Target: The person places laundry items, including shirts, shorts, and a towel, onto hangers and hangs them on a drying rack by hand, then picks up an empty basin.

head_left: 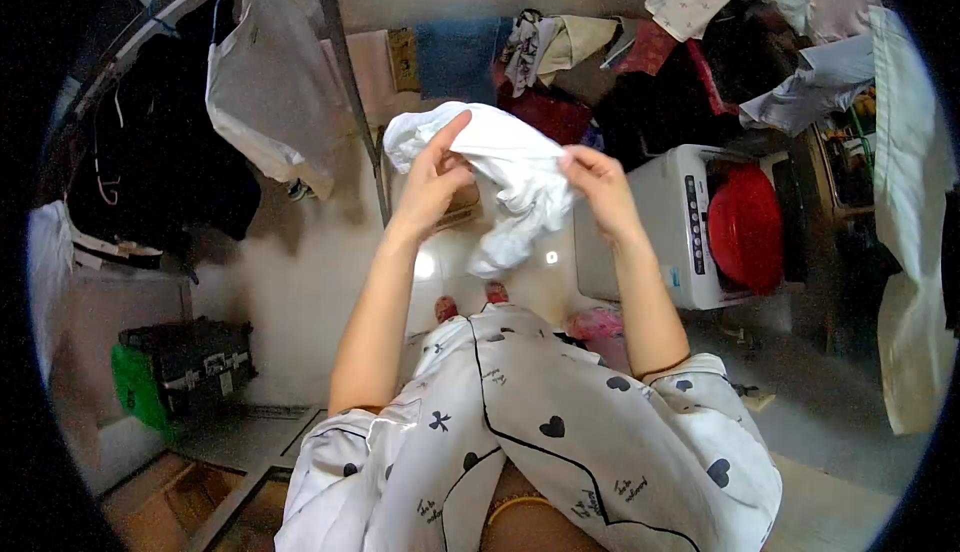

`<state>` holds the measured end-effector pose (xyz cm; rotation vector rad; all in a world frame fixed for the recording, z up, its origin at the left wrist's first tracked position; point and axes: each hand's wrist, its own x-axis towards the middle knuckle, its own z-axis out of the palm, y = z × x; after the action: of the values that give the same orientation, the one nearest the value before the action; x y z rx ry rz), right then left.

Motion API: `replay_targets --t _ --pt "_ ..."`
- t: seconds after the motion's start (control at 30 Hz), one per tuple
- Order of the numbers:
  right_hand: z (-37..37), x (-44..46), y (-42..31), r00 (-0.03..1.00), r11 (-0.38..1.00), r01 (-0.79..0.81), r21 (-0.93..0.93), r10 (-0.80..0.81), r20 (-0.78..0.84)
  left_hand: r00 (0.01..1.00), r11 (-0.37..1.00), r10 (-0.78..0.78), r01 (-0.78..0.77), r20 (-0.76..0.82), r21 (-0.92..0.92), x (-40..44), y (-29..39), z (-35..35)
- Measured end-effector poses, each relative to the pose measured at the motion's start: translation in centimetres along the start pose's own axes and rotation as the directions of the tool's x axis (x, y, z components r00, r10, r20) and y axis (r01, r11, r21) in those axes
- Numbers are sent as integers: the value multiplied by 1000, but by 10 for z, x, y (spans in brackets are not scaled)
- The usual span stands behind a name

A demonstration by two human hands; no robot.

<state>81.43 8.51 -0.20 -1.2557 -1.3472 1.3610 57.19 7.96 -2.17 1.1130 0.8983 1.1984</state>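
A white cloth garment [520, 167] hangs bunched between my two hands, in front of me at chest height. What kind of garment it is I cannot make out. My left hand [437, 184] grips its left part, thumb pointing up along the fabric. On the other side my right hand [600, 187] pinches the garment's right edge between thumb and fingers. The lower end dangles in loose folds above the tiled floor. Part of the left hand's fingers is hidden behind the cloth and palm.
A white washing machine [650, 222] stands to the right, with a red basin [745, 227] on it. Clothes hang all round, including a pale garment [275, 82] on the left rack and a blue towel [458, 60] ahead. A black case [205, 367] sits on the floor at left.
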Motion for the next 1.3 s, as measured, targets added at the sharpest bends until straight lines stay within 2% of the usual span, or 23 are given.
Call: replay_targets --t 0.03,0.07,0.13,0.17,0.23,0.33,0.43,0.47,0.5,0.57,0.6,0.67,0.7,0.77,0.8,0.93,1.0,1.03,1.07,1.1,1.17,1.23,1.3 --pt "-2 5 -3 999 996 -39 84 39 -1 999 979 37 -31 -27 200 2 0 -6" --pt "-1 7 -7 997 976 -64 208 69 -18 994 901 84 -49 -63 432 3 1 -11" --pt "-8 20 -8 999 977 1 213 -8 32 978 590 189 -41 -89 806 5 19 -14" --pt "-12 26 -7 999 968 19 250 -31 44 962 531 260 -70 -84 845 5 25 -14" --pt "-11 28 -21 999 928 -6 373 -11 45 989 464 110 41 -103 885 6 41 -11" --pt "-21 31 -42 1000 878 -26 477 23 12 961 315 274 -131 42 940 7 41 -25" --pt "-56 41 -52 978 697 -152 701 4 209 974 547 221 -158 40 822 22 23 -57" --pt "-74 47 -50 958 667 -194 719 -28 285 962 691 271 -209 20 692 25 16 -63" --pt "-82 47 -55 959 655 -198 729 -25 283 965 680 259 -214 42 702 27 16 -59" --pt "-91 42 -63 918 594 -244 766 -113 381 968 662 236 -224 84 715 30 15 -48" --pt "-92 40 -62 916 601 -239 763 -121 382 990 738 123 -142 76 660 30 16 -31" --pt "-93 38 -60 911 615 -228 755 -139 389 987 797 26 -116 158 592 30 -2 -3" --pt "-94 36 -61 906 666 -186 722 -167 388 980 812 -21 -99 198 575 32 -21 7" --pt "-96 34 -62 891 755 -92 649 -227 392 958 755 98 -247 269 608 34 -43 34" --pt "-97 32 -67 886 763 -125 635 -203 418 953 750 102 -261 284 608 34 -38 50" --pt "-100 34 -74 851 791 -117 600 -232 472 902 756 343 -430 261 493 40 -35 94" --pt "-102 30 -74 839 784 -91 614 -272 471 925 854 250 -349 285 385 45 -25 95" --pt "-104 30 -75 833 806 -54 590 -289 471 932 895 202 -301 302 329 51 -22 94" --pt "-108 29 -77 828 825 -17 565 -306 471 920 983 39 -105 390 149 59 -30 82" --pt "-112 29 -78 821 841 20 540 -322 471 935 958 -42 -62 352 279 63 -30 69" --pt "-121 30 -78 838 899 66 434 -286 465 977 954 71 -125 200 272 70 -27 42" --pt "-126 35 -74 871 961 127 244 -226 436 996 947 92 -89 5 310 70 -2 24" --pt "-124 46 -67 885 973 218 -78 -163 437 982 868 182 -139 -44 476 68 23 9"
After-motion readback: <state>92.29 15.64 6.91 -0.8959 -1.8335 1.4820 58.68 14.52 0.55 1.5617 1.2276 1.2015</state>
